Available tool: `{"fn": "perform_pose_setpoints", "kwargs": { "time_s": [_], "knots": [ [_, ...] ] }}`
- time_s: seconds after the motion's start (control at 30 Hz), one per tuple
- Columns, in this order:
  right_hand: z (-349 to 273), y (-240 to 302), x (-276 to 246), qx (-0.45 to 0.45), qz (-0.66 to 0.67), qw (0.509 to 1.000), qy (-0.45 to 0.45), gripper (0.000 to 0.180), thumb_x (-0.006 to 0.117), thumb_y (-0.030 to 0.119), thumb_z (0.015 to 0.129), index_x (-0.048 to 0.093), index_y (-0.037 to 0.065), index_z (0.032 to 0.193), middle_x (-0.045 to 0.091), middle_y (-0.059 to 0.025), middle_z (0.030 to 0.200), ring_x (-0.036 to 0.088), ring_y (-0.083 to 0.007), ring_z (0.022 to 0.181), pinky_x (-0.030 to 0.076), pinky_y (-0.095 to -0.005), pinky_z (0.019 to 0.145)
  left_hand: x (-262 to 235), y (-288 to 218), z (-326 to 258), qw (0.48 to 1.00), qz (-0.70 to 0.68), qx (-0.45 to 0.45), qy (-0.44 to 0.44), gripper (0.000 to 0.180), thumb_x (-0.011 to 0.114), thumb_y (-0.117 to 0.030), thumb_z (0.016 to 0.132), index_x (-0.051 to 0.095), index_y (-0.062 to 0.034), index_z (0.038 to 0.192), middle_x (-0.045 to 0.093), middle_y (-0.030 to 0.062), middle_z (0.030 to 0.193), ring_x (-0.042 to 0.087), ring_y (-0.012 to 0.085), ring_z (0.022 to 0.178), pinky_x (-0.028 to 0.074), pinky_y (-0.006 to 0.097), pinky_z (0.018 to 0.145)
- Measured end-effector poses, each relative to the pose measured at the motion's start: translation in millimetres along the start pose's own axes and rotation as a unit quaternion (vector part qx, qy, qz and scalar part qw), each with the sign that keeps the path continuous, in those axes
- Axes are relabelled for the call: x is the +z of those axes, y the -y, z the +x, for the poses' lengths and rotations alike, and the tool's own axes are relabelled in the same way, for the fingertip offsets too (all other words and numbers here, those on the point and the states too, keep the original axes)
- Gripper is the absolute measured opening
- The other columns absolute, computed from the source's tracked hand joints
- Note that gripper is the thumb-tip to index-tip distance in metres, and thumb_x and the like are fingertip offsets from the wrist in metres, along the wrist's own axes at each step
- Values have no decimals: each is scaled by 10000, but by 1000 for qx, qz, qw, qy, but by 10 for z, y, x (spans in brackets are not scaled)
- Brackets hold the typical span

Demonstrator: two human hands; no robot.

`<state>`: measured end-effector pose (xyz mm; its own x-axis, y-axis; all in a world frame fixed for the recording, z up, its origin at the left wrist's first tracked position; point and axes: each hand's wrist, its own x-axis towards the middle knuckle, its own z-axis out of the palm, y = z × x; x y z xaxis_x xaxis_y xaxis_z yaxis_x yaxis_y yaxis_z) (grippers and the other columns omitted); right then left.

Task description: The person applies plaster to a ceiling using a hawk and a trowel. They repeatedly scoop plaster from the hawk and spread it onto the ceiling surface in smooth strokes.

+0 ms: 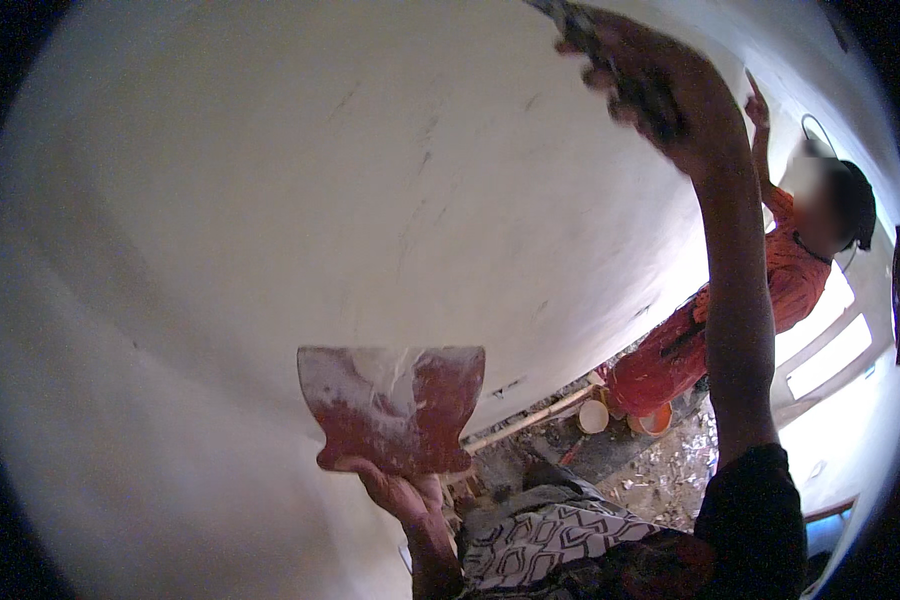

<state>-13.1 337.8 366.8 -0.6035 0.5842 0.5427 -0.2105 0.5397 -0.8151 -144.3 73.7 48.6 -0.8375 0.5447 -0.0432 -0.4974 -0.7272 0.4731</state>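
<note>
Matt, smooth plastered wall (270, 180); putty-smeared red plastic scraper (395, 405).

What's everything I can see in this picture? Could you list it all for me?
wall: one, white, fills most of the view
red scraper blade: one, red smeared with white, low centre
tubs: two, white and orange, on the floor
wooden stick: one, pale, along the wall's foot
co-worker: one, orange clothes, right, arm raised to the wall
left hand: holds the scraper blade from below
right hand: raised high, grips a dark tool against the wall
</note>
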Motion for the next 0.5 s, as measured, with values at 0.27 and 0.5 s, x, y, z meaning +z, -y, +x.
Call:
{"fn": "perform_pose_setpoints", "kwargs": {
  "time_s": [0.27, 0.5],
  "knots": [
    [-1553, -1694, 644, 113, -25, 985, 131, 371, 660, 58, 860, 592, 18, 1222, 643, -78, 1034, 622, -126, 808, 542, -273, 709, -299, 72, 279, 982, -130, -108, 82, 555, 476, -399, 975, 349, -79, 1411, 471, 129, 1366, 475, 291, 1242, 432, 460, 1014],
    [-2131, -2305, 1446, 63, 189, 975, 95, 326, 652, -61, 829, 673, 75, 1124, 609, -166, 1153, 605, -235, 1031, 498, -324, 872, -459, 135, 129, 986, -109, -126, 30, 440, 484, -275, 987, 416, -35, 1349, 554, 142, 1253, 539, 268, 1160, 458, 433, 981]
  ]
}}
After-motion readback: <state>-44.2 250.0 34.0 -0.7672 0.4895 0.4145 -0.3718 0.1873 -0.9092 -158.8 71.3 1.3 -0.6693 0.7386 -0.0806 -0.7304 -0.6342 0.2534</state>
